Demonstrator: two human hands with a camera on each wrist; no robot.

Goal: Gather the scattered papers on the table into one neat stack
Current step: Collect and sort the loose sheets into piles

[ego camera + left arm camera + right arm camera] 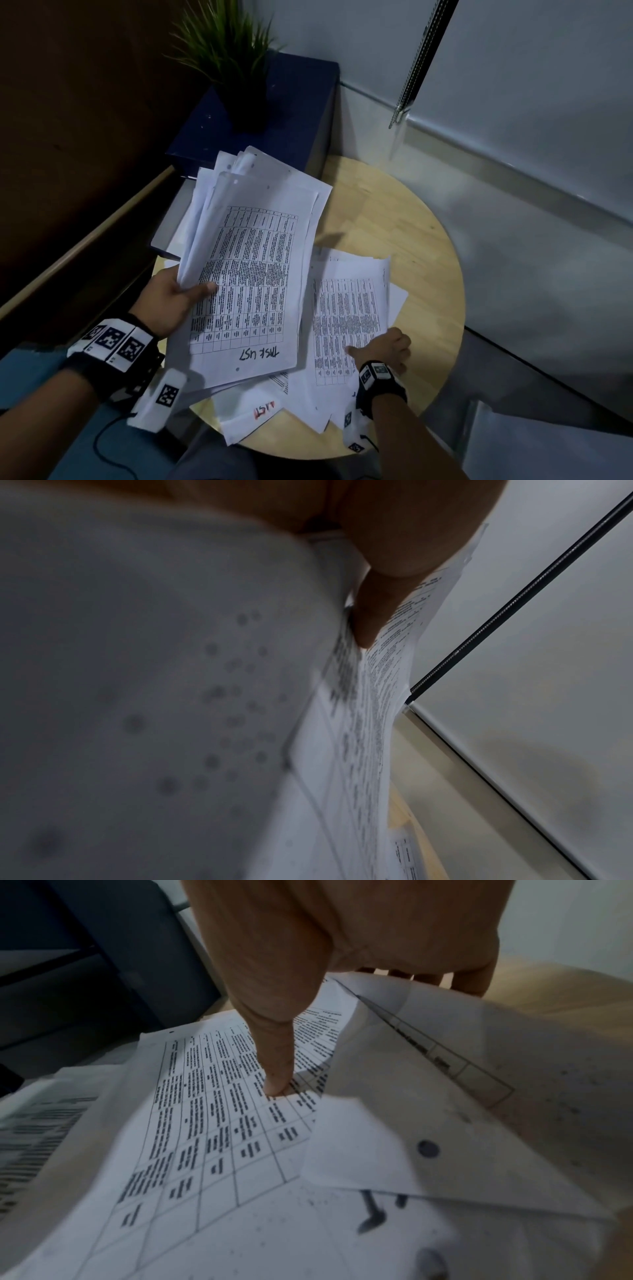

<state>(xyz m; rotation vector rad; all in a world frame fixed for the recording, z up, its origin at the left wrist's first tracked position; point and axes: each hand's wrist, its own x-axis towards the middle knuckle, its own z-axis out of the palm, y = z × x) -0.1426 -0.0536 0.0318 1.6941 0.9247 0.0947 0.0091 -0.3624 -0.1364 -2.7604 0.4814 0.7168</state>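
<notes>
My left hand (178,298) holds a thick, uneven bundle of printed sheets (253,270) above the round wooden table (411,219), thumb on top and fingers hidden beneath. In the left wrist view the thumb (380,610) presses on that bundle (363,723). More printed papers (346,318) lie fanned on the table below. My right hand (380,346) grips the right edge of the top table sheet, thumb on the print and fingers under the edge. The right wrist view shows the thumb (277,1066) on the sheet (205,1123), whose right part is lifted and curled over.
A dark blue cabinet (294,113) with a potted plant (229,58) stands behind the table at the back left. A wooden-edged ledge (85,240) runs along the left. A wall with a blind chain (416,58) is on the right. Bare tabletop shows at the back and right.
</notes>
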